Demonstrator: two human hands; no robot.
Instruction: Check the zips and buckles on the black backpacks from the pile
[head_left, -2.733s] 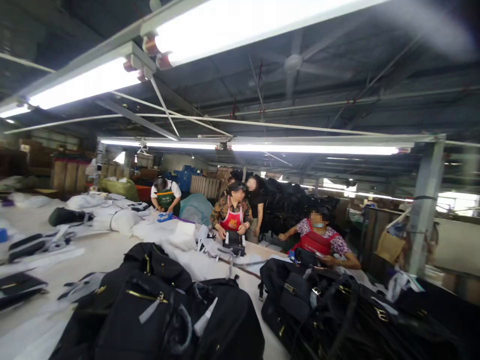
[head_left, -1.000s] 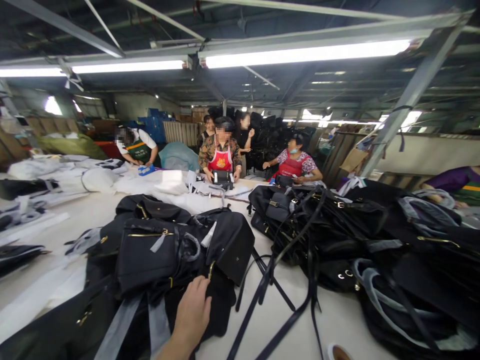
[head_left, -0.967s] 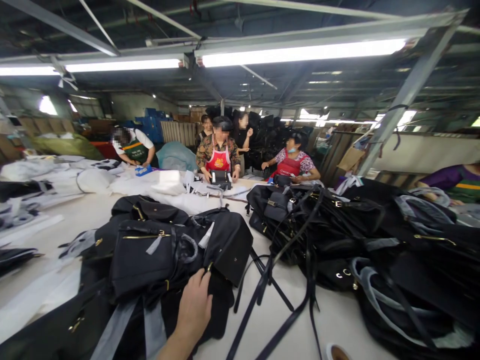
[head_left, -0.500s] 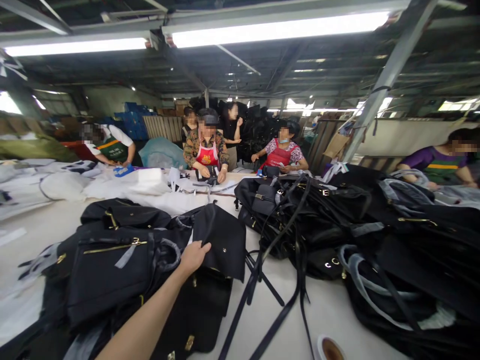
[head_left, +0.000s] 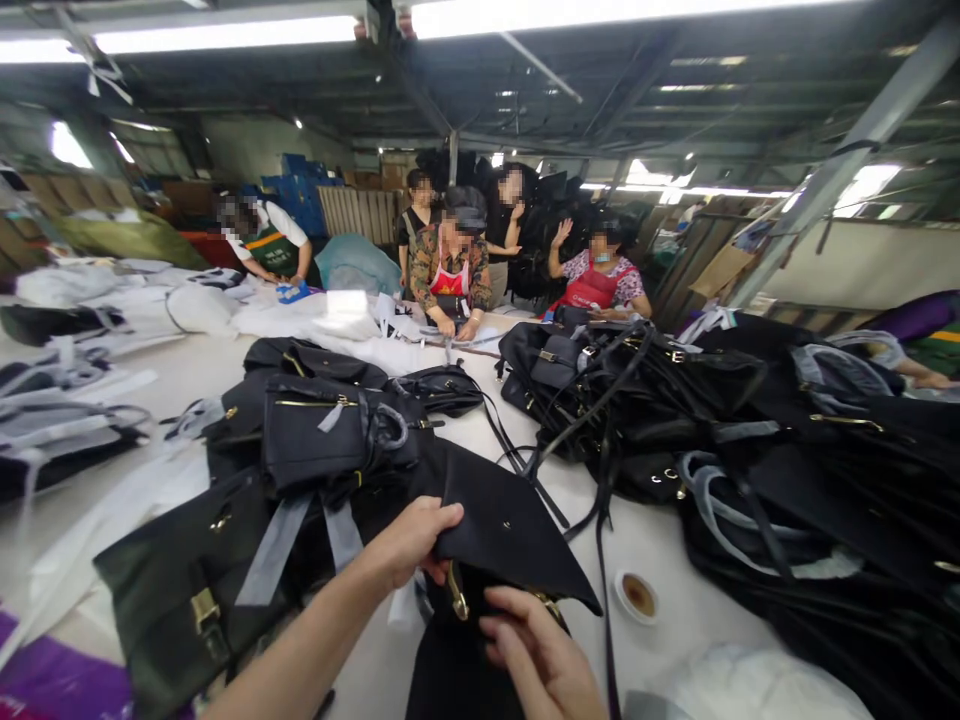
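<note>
In the middle foreground a black bag [head_left: 517,505] is lifted by its flap, a small round stud showing on the flap's face. My left hand [head_left: 416,535] pinches the flap's left edge, thumb on top. Under the flap, gold metal hardware [head_left: 457,592] shows near both hands. My right hand [head_left: 536,645] is just below the flap, fingers bent and apart near the gold hardware; nothing held shows in it. Behind lies another black bag [head_left: 322,430] with a gold zip. To the left is a dark green bag [head_left: 191,580] with a gold clasp.
A large heap of black bags [head_left: 810,500] fills the right side, straps trailing toward the middle. A small white cup [head_left: 636,597] of brown liquid stands close by on the pale table. White wrapping [head_left: 202,310] lies at the left. Several people work across the table.
My left hand has brought the held bag nearer and to the right. My right hand has come into view under the flap. A co-worker across the table has raised a hand.
</note>
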